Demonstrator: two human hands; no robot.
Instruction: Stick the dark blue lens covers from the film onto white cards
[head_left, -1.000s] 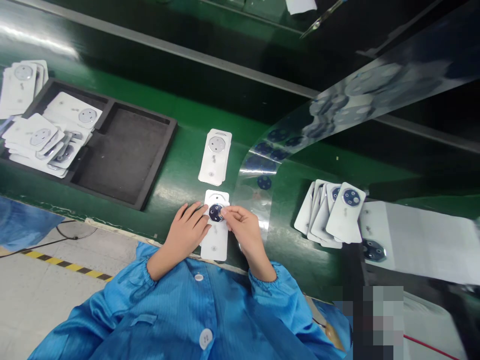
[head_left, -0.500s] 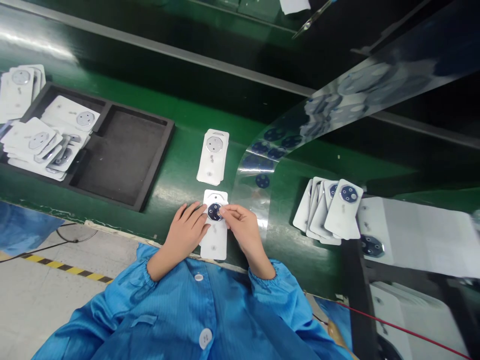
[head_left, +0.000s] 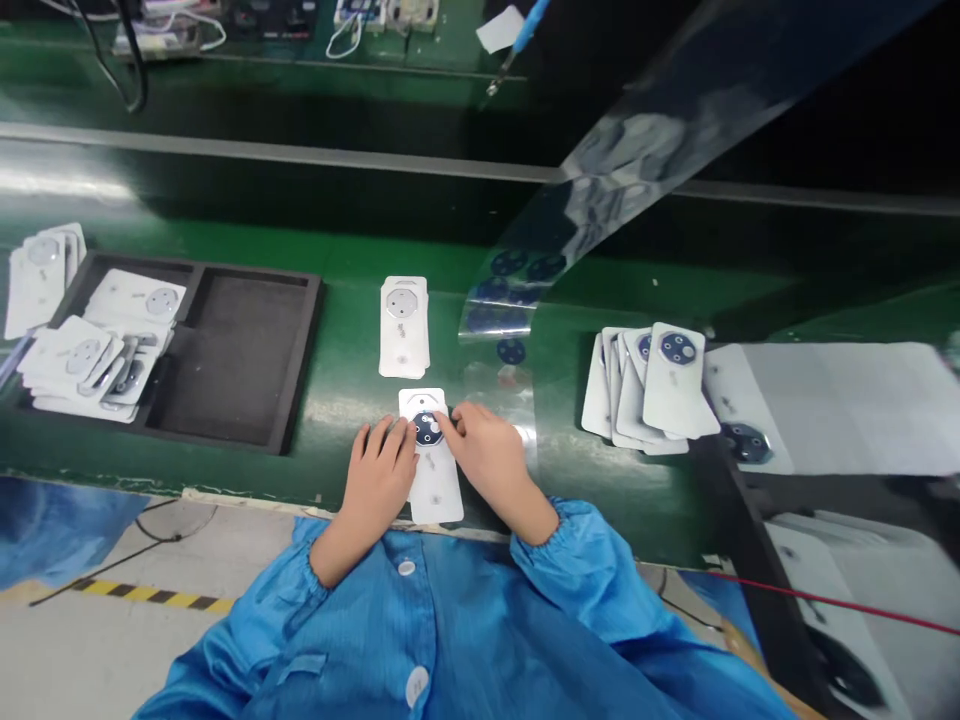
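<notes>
A dark round disc (head_left: 428,430) sits at the top of a white card (head_left: 435,485) lying at the lower centre of the frame on the green bench (head_left: 345,390); the right hand (head_left: 487,460), fingers extended and gripping nothing, presses a fingertip at the disc's edge; the left hand (head_left: 381,475) lies flat and open on the card's left side, apparently pinning it steady; a clear film strip (head_left: 517,300) carrying more discs curls down just beyond, within easy reach; fanned cards (head_left: 675,395) lie at right, a black tray (head_left: 232,350) at left.

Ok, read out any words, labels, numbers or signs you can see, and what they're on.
No readable text anywhere.
The white card has small marks, too blurred to read.
The fanned cards and the clear film show only dark round pieces, no lettering.
</notes>
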